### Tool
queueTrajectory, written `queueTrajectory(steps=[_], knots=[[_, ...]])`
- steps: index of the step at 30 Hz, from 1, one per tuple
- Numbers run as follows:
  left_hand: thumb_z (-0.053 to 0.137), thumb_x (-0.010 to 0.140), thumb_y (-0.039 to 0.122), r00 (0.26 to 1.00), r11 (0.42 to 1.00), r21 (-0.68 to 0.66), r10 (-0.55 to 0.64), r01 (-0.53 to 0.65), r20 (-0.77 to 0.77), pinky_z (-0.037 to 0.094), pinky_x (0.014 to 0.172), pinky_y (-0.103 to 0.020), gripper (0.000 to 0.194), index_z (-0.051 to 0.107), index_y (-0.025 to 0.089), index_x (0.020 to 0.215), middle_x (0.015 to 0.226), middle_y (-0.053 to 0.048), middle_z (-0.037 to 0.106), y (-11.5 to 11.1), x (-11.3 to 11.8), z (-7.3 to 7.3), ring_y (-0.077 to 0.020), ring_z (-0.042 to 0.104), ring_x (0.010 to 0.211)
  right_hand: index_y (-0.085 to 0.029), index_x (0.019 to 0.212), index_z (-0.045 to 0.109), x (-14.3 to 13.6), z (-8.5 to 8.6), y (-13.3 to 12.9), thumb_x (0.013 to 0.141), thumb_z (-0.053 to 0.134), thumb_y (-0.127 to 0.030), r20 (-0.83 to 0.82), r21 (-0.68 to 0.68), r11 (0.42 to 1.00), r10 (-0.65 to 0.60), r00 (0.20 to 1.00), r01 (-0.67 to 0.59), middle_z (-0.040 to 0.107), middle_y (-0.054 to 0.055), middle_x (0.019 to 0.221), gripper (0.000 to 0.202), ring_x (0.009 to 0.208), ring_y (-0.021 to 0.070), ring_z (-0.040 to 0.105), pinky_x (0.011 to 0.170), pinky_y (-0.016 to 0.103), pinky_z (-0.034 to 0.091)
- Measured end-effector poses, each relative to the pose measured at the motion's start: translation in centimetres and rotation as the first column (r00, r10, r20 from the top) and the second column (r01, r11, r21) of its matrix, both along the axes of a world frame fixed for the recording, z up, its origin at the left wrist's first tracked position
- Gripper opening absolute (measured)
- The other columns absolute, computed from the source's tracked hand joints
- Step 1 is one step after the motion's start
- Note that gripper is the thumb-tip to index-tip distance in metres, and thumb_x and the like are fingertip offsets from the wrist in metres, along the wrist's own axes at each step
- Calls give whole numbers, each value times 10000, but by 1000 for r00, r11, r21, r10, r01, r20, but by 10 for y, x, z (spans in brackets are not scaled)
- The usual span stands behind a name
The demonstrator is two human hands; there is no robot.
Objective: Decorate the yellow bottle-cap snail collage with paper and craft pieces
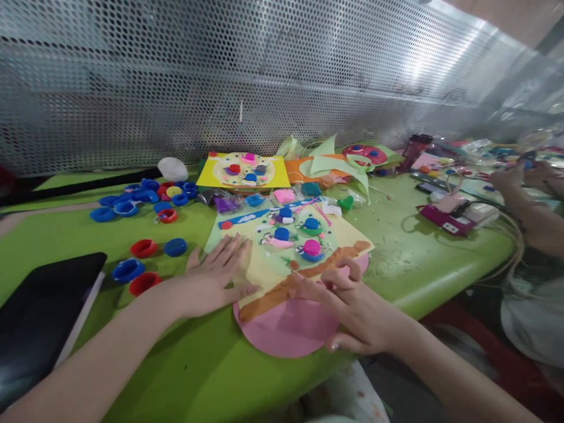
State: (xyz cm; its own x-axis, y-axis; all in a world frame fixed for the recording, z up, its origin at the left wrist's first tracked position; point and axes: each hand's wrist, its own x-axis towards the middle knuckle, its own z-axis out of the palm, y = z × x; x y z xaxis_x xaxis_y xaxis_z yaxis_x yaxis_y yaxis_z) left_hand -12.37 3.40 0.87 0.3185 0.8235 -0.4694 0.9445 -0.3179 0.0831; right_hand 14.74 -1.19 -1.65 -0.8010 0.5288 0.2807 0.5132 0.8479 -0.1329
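A pale yellow craft sheet point(264, 267) lies over a pink round paper point(291, 335) on the green table. It carries several blue caps, a magenta piece point(312, 247), a blue strip at the top and a diagonal brown clay band point(267, 302). My left hand point(220, 273) lies with fingers spread on the sheet's left edge, holding nothing. My right hand point(352, 305) touches the brown band with its index fingertip; its other fingers are bent but apart, with nothing between them.
Blue and red caps point(126, 269) and a black tablet-like object point(44, 317) lie left. Behind are a yellow card point(279, 170) and perforated metal panel point(220, 76). A maroon box point(445, 220) with cables stands right, near another person's arms point(524, 205).
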Motion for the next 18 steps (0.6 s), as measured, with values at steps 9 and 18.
queueTrajectory(steps=[9, 18], knots=[[238, 794, 709, 1000, 1000, 17, -9, 8, 5, -20, 1041, -615, 864, -146, 227, 1400, 1476, -37, -172, 2, 1, -1, -273, -134, 1365, -157, 1460, -22, 16, 1, 2, 888, 59, -635, -91, -37, 997, -64, 994, 61, 537, 129, 1086, 749, 1003, 276, 411, 843, 400, 307], [227, 803, 701, 1000, 1000, 13, -16, 16, -12, -18, 1041, -615, 847, -172, 241, 1391, 1461, -19, -216, 3, -2, -4, -249, -153, 1363, -113, 1456, 72, 9, -1, 1, 895, 52, -620, -2, -24, 999, -27, 1000, 27, 585, 133, 917, 756, 875, 269, 460, 745, 389, 322]])
